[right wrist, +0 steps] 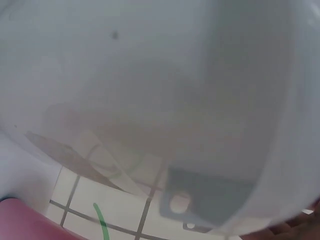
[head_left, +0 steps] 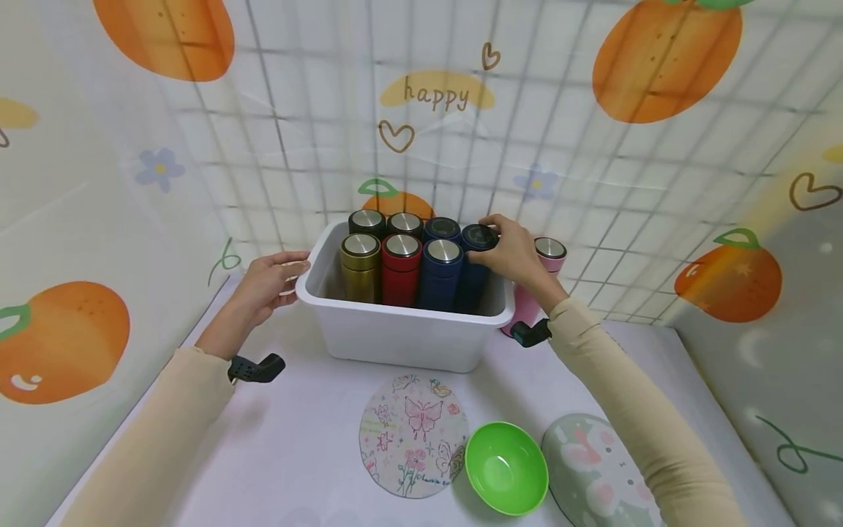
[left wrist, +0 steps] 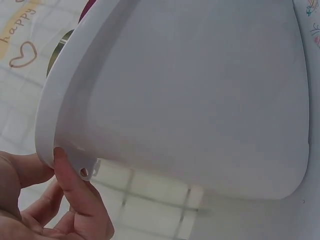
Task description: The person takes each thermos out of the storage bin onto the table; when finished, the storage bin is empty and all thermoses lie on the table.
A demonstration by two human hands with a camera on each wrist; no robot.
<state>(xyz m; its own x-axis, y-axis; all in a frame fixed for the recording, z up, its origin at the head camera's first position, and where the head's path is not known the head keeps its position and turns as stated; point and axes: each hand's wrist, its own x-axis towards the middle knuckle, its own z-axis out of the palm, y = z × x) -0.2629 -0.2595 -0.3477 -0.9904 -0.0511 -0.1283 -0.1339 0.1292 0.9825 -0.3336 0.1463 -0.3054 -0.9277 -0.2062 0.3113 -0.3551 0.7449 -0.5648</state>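
Note:
A white plastic tub [head_left: 402, 329] stands on the table with several thermos bottles upright inside. Gold [head_left: 361, 271], red [head_left: 400, 271] and blue [head_left: 441, 274] ones make the front row. Behind them are two black-topped bottles and a blue one. My left hand [head_left: 266, 285] pinches the tub's left rim between thumb and fingers; the left wrist view shows that rim [left wrist: 47, 115] close up. At the back right corner, my right hand [head_left: 516, 252] grips the top of a dark blue thermos [head_left: 473, 278] standing in the tub. The right wrist view holds mostly tub wall [right wrist: 150, 75].
A pink thermos [head_left: 550, 252] stands outside the tub, behind my right wrist. In front lie a round butterfly-patterned mat [head_left: 411, 439], a green bowl [head_left: 506, 468] and a grey-green rabbit mat [head_left: 593, 468], partly under my right forearm. A grid-patterned curtain [head_left: 316, 146] hangs close behind the tub.

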